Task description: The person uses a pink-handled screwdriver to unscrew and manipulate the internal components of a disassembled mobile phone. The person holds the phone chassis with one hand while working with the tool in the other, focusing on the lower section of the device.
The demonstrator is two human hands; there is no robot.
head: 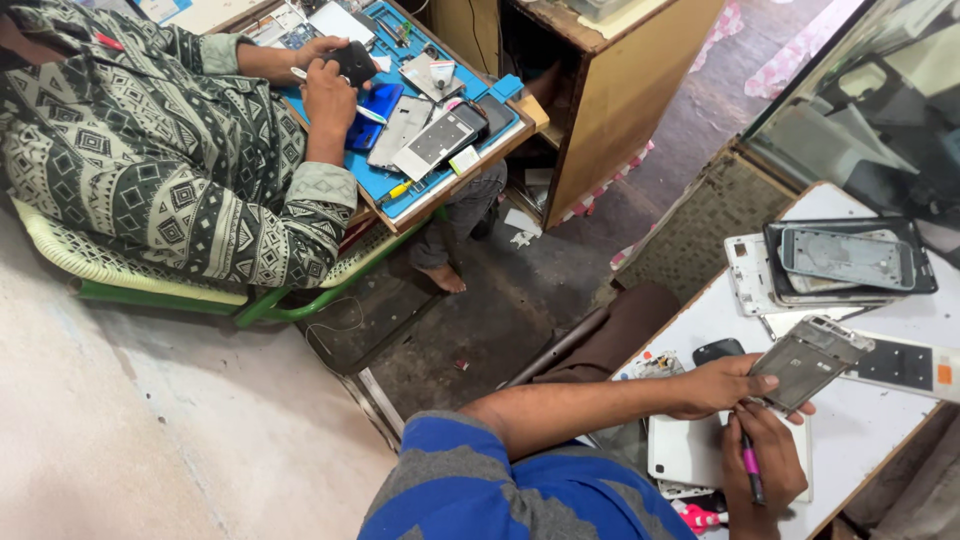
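My left hand (pixel 722 386) grips a grey metal phone frame (pixel 808 360) by its lower edge and holds it tilted above the white table (pixel 870 425). Just below it, my right hand (pixel 765 470) is closed around a thin tool with a pink grip (pixel 750 465), whose tip points up at the frame's bottom edge. My left forearm runs back to my blue and grey striped sleeve (pixel 470 490) at the bottom.
Stacked phone frames and back covers (pixel 850 260) lie at the table's far right, and a white panel (pixel 690 450) lies under my hands. At upper left a person in a patterned shirt (pixel 160 150) handles a black phone over a blue mat (pixel 420 130) strewn with phone parts. A wooden cabinet (pixel 610 90) stands behind.
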